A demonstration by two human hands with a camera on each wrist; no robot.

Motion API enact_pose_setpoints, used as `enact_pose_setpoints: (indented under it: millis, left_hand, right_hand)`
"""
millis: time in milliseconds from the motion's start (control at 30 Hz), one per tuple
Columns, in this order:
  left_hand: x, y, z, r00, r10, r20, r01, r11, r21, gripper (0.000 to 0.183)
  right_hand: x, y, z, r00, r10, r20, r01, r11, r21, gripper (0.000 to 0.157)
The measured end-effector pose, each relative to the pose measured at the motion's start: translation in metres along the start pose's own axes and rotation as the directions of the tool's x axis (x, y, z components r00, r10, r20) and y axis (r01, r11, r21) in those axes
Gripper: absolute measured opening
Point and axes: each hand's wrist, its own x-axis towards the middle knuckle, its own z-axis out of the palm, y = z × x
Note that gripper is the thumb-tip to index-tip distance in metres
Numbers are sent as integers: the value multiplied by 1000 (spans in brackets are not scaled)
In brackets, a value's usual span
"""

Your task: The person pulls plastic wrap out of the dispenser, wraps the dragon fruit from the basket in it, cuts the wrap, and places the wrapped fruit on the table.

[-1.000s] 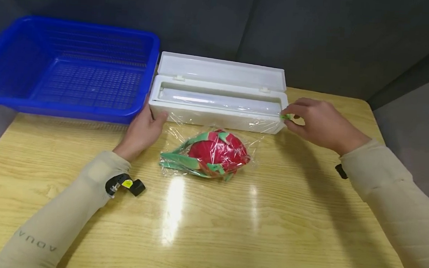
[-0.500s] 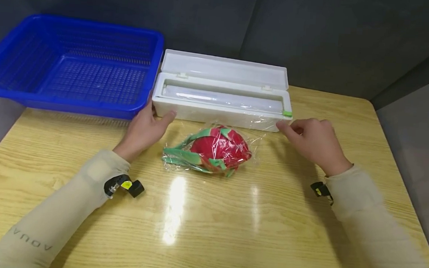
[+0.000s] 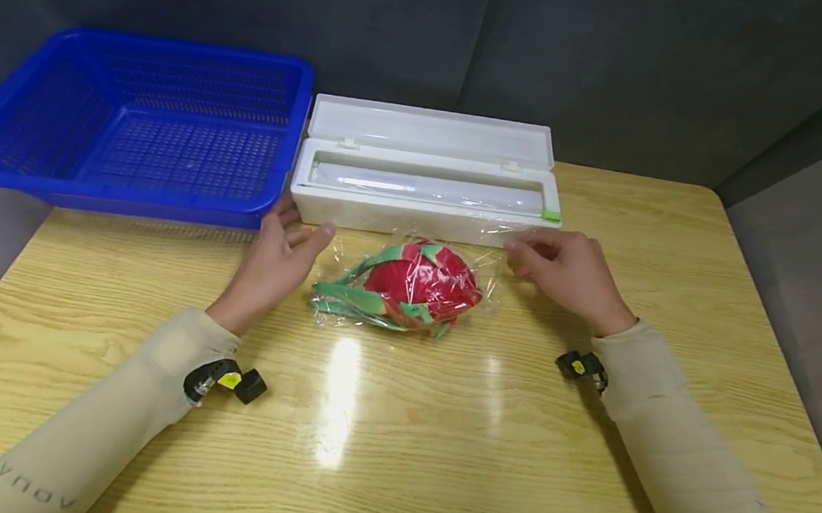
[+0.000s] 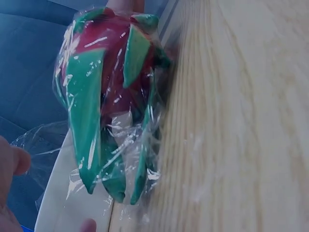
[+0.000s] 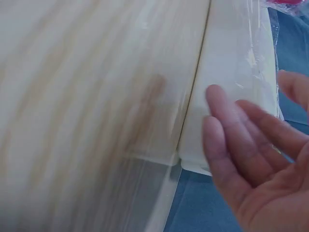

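A red dragon fruit with green scales [image 3: 419, 284] lies on the table under clear cling film [image 4: 145, 166]. Behind it stands a white cling film box [image 3: 420, 219], lid raised, with the film roll [image 3: 429, 188] inside. A green slide cutter [image 3: 551, 216] sits at the box's right front corner. My left hand [image 3: 269, 260] is by the box's left front corner, fingers relaxed and thumb apart. My right hand [image 3: 572, 274] is before the box's right end. In the right wrist view its fingers [image 5: 231, 140] bend loosely, with a gap to the thumb.
A blue plastic basket [image 3: 174, 207] stands to the left, close against the box. A dark partition [image 3: 641, 82] rises behind the table [image 3: 428, 446]. A grey panel [image 3: 807, 241] borders the right side.
My right hand has let go of the green slide cutter and moved left and nearer to me, toward the film's right edge. My left hand has eased slightly off the box's corner.
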Motion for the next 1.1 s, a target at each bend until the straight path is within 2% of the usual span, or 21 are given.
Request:
enact_pose_setpoints:
  millis: [100, 233, 433, 600, 767, 900, 1000, 1100]
  left_hand:
    - [-5, 1, 1, 1000, -19, 8, 19, 999, 33, 88]
    - [-4, 0, 3, 999, 26, 48, -31, 993, 110, 68]
    - [-3, 5, 7, 992, 85, 95, -102, 977, 189, 58]
    - [-2, 10, 10, 987, 128, 92, -146, 964, 221, 56]
    - [1, 12, 13, 979, 183, 90, -199, 950, 241, 40]
    - [4, 13, 14, 958, 277, 75, -287, 921, 264, 28]
    - [7, 14, 15, 926, 375, 34, -367, 878, 306, 23]
    - [8, 15, 16, 899, 438, 7, -414, 843, 344, 18]
  right_hand:
    - [1, -2, 2, 999, -29, -34, 30, 999, 36, 32]
    - [2, -5, 4, 994, -64, -83, 68, 996, 51, 21]
    - [0, -11, 6, 989, -86, -120, 97, 991, 88, 19]
    - [-2, -16, 7, 981, -130, -146, 153, 976, 156, 16]
    - [-5, -21, 7, 964, -176, -201, 215, 958, 191, 12]
    - [-11, -28, 7, 942, -226, -250, 274, 945, 177, 9]
    - [-14, -35, 8, 928, -277, -249, 324, 930, 175, 7]
    - [-17, -41, 8, 902, -352, -249, 396, 904, 159, 7]
